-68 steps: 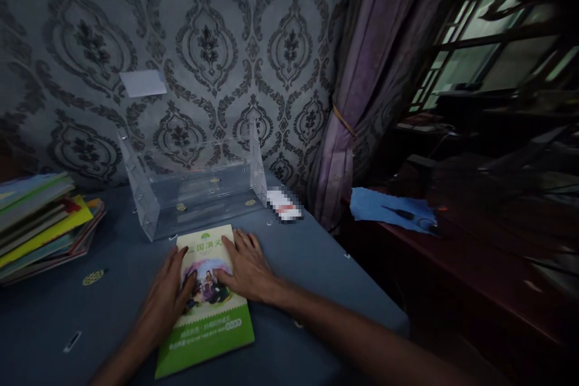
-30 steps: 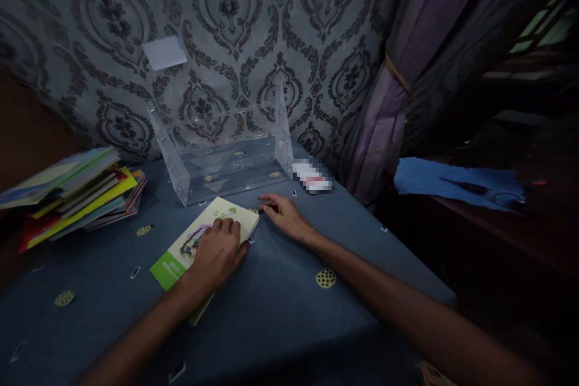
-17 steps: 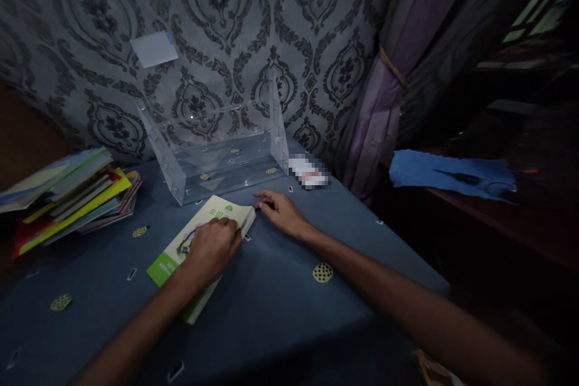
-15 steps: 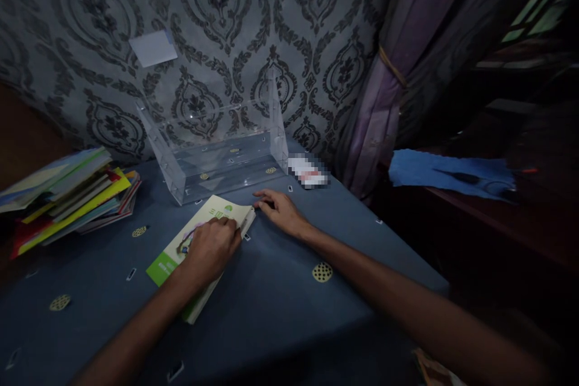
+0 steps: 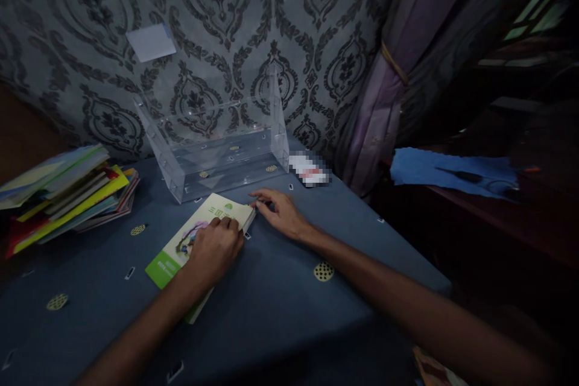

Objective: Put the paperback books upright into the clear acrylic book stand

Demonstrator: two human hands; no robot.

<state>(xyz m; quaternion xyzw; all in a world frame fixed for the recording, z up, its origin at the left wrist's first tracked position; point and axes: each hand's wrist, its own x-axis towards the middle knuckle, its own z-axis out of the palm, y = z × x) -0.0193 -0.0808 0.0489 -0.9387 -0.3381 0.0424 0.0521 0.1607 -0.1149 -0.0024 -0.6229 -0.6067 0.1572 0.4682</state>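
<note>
A book (image 5: pixel 199 223) with a cream and green illustrated cover lies slantwise on the blue patterned tablecloth. On its right half rests my left hand (image 5: pixel 219 247), closed, with bent fingers curled over the cover towards the page edge. Its fingertips are partly hidden. My right hand (image 5: pixel 280 214) is at the book's upper right corner, fingers loosely stretched and apart, thumb close to the corner. Whether it touches the book I cannot tell. Behind the book stands a clear acrylic rack (image 5: pixel 226 160), with nothing on it.
At the left is an uneven pile of books and booklets (image 5: pixel 72 193). A phone-sized blurred item (image 5: pixel 310 170) lies right of the rack. Patterned wallpaper (image 5: pixel 217 24) backs the table, with a tied purple curtain (image 5: pixel 377 108) on the right. Beyond the table's edge lies a blue cloth (image 5: pixel 452 172).
My left hand has shifted slightly right and down on the cover, showing more of the picture and title. My right hand has barely moved. The book stays in place.
</note>
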